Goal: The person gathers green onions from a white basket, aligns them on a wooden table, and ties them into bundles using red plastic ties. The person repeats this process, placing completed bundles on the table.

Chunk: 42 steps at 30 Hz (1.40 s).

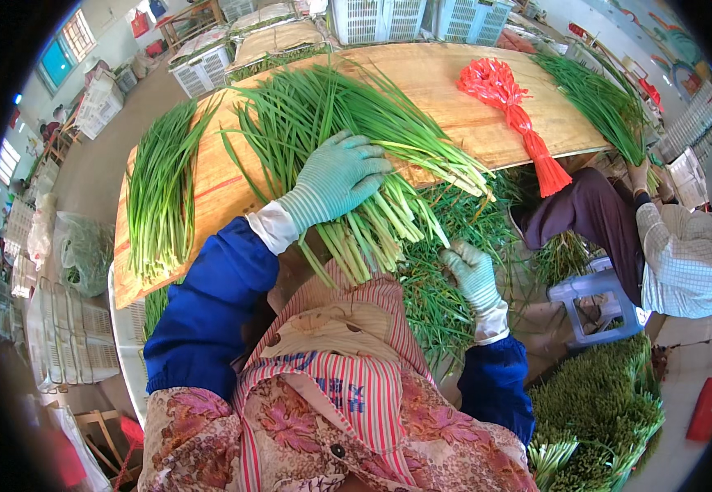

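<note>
My left hand (342, 178), in a green-striped knit glove, lies flat across a loose heap of long green garlic chives (307, 104) on a wooden board (448, 123). Pale stem ends hang over the board's near edge. Off that edge, my right hand (471, 270), in a like glove, has its fingers closed on the pale end of a chive stem (435, 224). A straightened bundle of chives (162, 190) lies on the board at the left. Towards the right, a bunch of red plastic ties (519, 117) drapes over the board's edge.
A co-worker (688, 246) sits at the right, hands at another chive pile (602, 98). Cut leaves (436, 301) cover the floor below the board. A blue plastic stool (599, 307) and stacked chives (602, 400) are at the right. White crates (377, 21) stand behind the board.
</note>
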Each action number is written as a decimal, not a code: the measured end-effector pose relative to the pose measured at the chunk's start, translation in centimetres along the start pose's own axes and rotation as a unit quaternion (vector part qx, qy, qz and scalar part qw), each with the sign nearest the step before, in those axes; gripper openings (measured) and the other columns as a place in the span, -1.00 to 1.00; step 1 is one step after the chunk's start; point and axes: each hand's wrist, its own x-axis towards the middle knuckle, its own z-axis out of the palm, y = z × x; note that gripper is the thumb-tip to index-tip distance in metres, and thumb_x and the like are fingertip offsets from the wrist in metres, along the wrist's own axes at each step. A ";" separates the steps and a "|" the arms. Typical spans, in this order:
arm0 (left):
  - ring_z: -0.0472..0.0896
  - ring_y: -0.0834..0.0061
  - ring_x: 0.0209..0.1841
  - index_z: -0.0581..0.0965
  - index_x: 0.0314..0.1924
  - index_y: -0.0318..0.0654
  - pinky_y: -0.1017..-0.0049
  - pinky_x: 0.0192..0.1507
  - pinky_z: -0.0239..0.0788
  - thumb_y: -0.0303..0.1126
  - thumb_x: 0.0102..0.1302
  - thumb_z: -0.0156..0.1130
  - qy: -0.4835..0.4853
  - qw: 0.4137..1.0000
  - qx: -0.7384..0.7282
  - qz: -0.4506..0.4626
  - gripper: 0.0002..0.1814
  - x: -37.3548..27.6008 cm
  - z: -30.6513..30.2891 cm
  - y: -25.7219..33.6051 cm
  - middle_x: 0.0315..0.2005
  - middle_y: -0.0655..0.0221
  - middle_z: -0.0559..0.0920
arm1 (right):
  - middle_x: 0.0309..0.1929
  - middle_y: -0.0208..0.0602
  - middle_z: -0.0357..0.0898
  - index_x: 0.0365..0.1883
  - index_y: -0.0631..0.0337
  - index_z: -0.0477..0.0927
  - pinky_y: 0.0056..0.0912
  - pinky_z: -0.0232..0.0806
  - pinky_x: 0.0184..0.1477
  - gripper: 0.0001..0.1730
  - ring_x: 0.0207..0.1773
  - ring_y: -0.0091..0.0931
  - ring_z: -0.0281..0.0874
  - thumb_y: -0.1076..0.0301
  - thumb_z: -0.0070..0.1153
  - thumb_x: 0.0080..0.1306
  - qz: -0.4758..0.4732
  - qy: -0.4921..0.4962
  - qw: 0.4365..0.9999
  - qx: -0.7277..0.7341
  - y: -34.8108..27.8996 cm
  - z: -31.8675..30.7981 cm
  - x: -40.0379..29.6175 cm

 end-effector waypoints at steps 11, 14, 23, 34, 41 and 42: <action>0.45 0.24 0.09 0.58 -0.10 -0.09 0.18 0.29 0.09 -0.23 0.27 0.04 0.014 1.000 -0.011 -0.023 -0.73 -0.3 0.2 0.4 -0.08 0.31 0.59 | -0.46 -0.57 0.49 -0.22 0.25 0.58 -0.69 0.19 -0.43 -0.86 -0.47 -0.74 0.30 0.39 0.05 0.35 -0.149 0.301 0.939 0.069 -1.6 -10.5 -4.5; 0.47 0.31 0.02 0.58 -0.14 -0.08 0.25 0.24 0.14 -0.23 0.24 0.05 0.047 0.999 0.023 -0.006 -0.74 -0.4 0.5 0.0 -0.15 0.39 0.60 | -0.43 -0.51 0.54 -0.11 0.26 0.56 -0.74 0.14 -0.49 -0.78 -0.52 -0.77 0.31 0.34 0.02 0.38 -0.264 0.399 0.876 0.065 -5.7 -13.4 -5.5; 0.43 0.21 0.14 0.58 -0.05 -0.14 0.18 0.33 0.03 -0.25 0.25 0.06 0.003 0.999 0.009 -0.041 -0.69 -0.6 0.3 -0.2 -0.02 0.26 0.58 | -0.52 -0.48 0.46 -0.02 0.27 0.46 -0.71 0.17 -0.58 -0.75 -0.64 -0.73 0.27 0.38 -0.04 0.38 -0.321 0.362 0.865 0.131 -14.7 -13.0 -1.5; 0.47 0.21 0.08 0.58 -0.06 -0.16 0.21 0.27 0.11 -0.18 0.23 0.08 0.055 0.994 -0.080 -0.040 -0.65 -0.3 0.2 -0.4 -0.05 0.24 0.59 | -0.51 -0.54 0.46 -0.02 0.29 0.53 -0.73 0.15 -0.54 -0.73 -0.58 -0.77 0.29 0.48 0.03 0.32 -0.271 0.244 0.931 0.033 -13.7 -6.1 1.4; 0.43 0.15 0.15 0.58 -0.06 -0.19 0.20 0.31 0.09 -0.21 0.21 0.13 0.038 0.995 -0.091 -0.033 -0.66 -1.4 -0.8 -1.6 0.01 0.18 0.56 | -0.51 -0.60 0.43 -0.03 0.27 0.55 -0.72 0.12 -0.52 -0.73 -0.55 -0.77 0.23 0.50 0.06 0.28 -0.275 0.273 0.921 -0.031 -9.8 -5.2 0.7; 0.41 0.12 0.16 0.57 -0.05 -0.19 0.19 0.30 0.11 -0.25 0.20 0.15 0.072 0.993 -0.087 -0.030 -0.66 -1.6 -0.9 -1.5 0.03 0.17 0.54 | -0.50 -0.61 0.43 -0.04 0.28 0.55 -0.73 0.11 -0.52 -0.73 -0.55 -0.78 0.22 0.51 0.05 0.29 -0.215 0.285 0.934 0.014 -9.1 -5.0 -0.2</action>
